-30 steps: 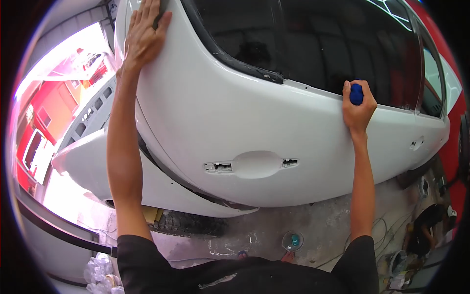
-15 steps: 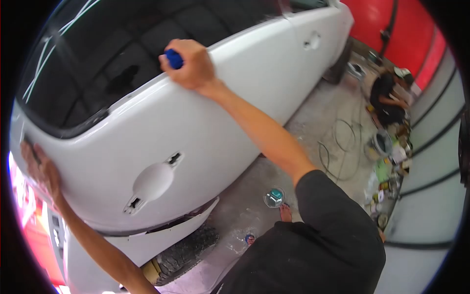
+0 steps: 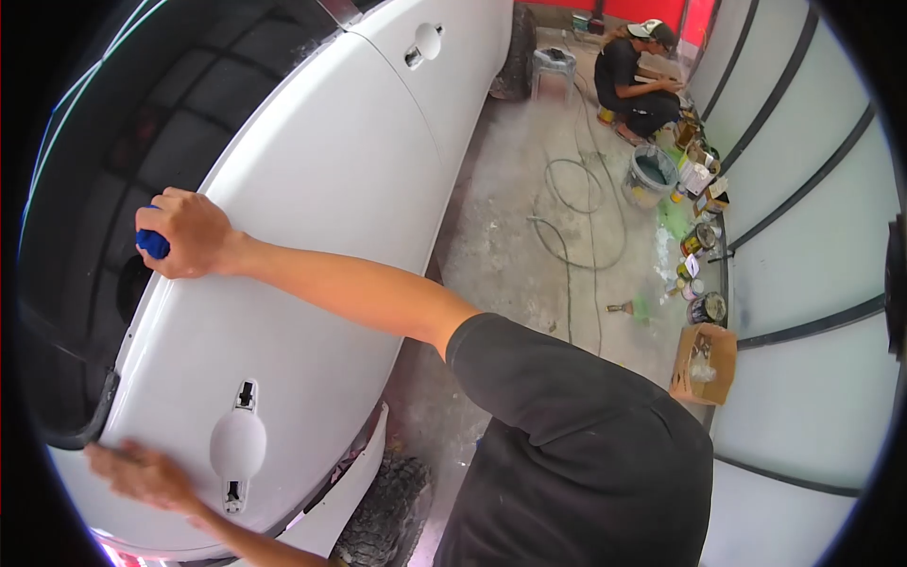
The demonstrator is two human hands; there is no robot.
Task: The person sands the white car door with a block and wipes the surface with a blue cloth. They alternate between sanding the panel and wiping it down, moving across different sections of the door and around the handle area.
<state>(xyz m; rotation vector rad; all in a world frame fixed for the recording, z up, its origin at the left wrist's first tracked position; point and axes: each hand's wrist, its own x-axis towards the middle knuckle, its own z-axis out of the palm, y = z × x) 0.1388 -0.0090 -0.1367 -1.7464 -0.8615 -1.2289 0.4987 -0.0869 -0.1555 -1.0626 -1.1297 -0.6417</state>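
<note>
My right hand is closed around a small blue block and presses it against the white car door just below the dark window. My left hand lies flat and blurred on the same door near its front edge, beside the empty door-handle recess. A second white door with another handle recess lies further along the car.
A tyre shows under the door. On the concrete floor lie a coiled hose, a bucket, several paint cans along the wall and a cardboard box. Another person crouches at the far end.
The view has swung right, so the car now runs away from me. My right hand with the blue block stays at the window edge; my left hand has shifted toward the handle recess.
</note>
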